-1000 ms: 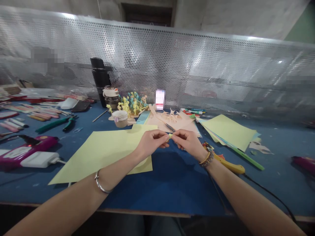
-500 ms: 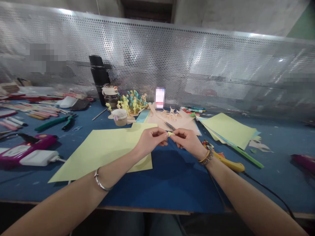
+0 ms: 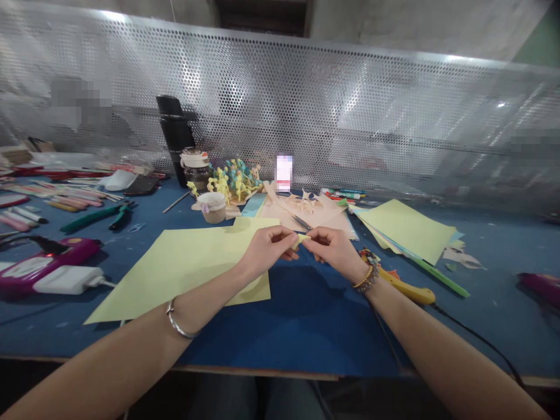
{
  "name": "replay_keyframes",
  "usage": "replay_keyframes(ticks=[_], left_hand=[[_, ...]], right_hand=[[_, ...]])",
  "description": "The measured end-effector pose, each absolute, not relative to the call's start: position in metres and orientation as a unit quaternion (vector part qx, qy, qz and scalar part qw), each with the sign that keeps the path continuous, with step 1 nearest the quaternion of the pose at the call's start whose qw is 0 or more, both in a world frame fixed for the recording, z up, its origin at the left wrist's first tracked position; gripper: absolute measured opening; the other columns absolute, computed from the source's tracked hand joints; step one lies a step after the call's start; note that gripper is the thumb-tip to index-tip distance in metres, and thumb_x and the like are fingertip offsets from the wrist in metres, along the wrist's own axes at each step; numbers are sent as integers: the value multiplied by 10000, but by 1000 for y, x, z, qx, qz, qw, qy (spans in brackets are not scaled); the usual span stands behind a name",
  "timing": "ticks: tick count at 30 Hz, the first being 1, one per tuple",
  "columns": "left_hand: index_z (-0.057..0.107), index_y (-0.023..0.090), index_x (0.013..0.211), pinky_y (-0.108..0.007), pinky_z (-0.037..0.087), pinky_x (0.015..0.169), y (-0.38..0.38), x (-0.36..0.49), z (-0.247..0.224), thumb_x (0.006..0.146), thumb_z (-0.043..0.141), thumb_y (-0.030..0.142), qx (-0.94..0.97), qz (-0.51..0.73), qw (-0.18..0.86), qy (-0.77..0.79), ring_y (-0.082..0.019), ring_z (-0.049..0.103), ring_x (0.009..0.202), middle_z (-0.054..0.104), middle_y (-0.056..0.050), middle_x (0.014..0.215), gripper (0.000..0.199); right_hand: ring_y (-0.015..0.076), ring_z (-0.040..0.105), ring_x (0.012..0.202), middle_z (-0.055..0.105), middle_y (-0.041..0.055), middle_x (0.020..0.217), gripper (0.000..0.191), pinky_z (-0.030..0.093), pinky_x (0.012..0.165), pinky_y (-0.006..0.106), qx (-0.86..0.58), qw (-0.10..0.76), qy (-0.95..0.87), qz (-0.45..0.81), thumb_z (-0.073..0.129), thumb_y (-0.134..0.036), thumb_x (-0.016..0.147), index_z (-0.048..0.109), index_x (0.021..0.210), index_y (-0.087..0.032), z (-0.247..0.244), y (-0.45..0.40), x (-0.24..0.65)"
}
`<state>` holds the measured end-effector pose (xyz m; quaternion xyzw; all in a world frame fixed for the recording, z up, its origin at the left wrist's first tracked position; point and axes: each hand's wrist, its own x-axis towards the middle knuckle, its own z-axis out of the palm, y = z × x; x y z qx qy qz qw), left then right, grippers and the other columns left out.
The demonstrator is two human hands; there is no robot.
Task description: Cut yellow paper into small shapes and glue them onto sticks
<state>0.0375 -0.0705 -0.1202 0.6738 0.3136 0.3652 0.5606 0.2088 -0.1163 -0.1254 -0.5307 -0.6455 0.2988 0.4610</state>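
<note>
1. Pinching from the left, the left hand has its thumb and forefinger closed on a small yellow piece, possibly paper, though it is too small to be certain.
2. The right hand grips the other end with narrowed fingers. The piece sits between both hands, above the blue surface.
3. A silver bangle circles the left forearm; beaded bracelets circle the right wrist.
4. A large yellow sheet lies on the surface, partly under the left arm.
5. Beyond the hands, pale pink sheets lie flat, and a lit phone stands upright near the perforated metal panel.
6. Far left of centre are yellow and blue figures, a small tub and a tall black bottle.
7. At right, a yellow-handled corded tool lies near the right wrist, with a yellow-topped paper stack farther away.
8. Green-handled pliers and a purple power strip lie at left.
</note>
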Motion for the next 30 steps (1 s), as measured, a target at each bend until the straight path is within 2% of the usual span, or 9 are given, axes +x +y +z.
replay_keyframes(ticks=[8, 13, 17, 20, 30], left_hand=[[647, 137, 780, -197, 529, 559, -70, 37, -120, 762, 653, 339, 676, 368, 559, 308, -110, 652, 575, 639, 0, 662, 204], [644, 134, 771, -201, 530, 555, -70, 37, -120, 756, 659, 365, 664, 381, 560, 318, -107, 645, 561, 643, -3, 666, 232], [647, 138, 766, -211, 533, 562, -70, 37, -121, 755, 659, 366, 664, 387, 554, 320, -108, 641, 560, 649, -6, 668, 229], [649, 137, 767, -203, 529, 551, -70, 37, -120, 760, 655, 356, 666, 391, 550, 318, -106, 641, 560, 644, -4, 666, 219], [656, 139, 799, -202, 533, 552, -70, 37, -121, 767, 646, 358, 676, 389, 543, 312, -113, 653, 570, 655, -13, 679, 222]], right_hand=[[69, 450, 429, 511, -45, 519, 250, 354, 412, 192, -521, 468, -646, 304, 613, -398, 772, 605, 729, -152, -125, -116, 208], [72, 474, 429, 536, -24, 574, 359, 361, 391, 195, -498, 525, -591, 356, 523, -491, 825, 585, 693, -163, -126, -114, 211], [63, 450, 414, 507, -42, 529, 309, 347, 385, 188, -507, 520, -582, 366, 598, -448, 780, 580, 667, -161, -127, -114, 210], [57, 452, 418, 522, -46, 559, 263, 337, 379, 182, -506, 520, -578, 373, 633, -419, 752, 604, 727, -159, -128, -114, 208], [52, 447, 418, 519, -47, 563, 258, 333, 376, 179, -485, 522, -589, 381, 628, -409, 771, 603, 716, -157, -130, -114, 207]])
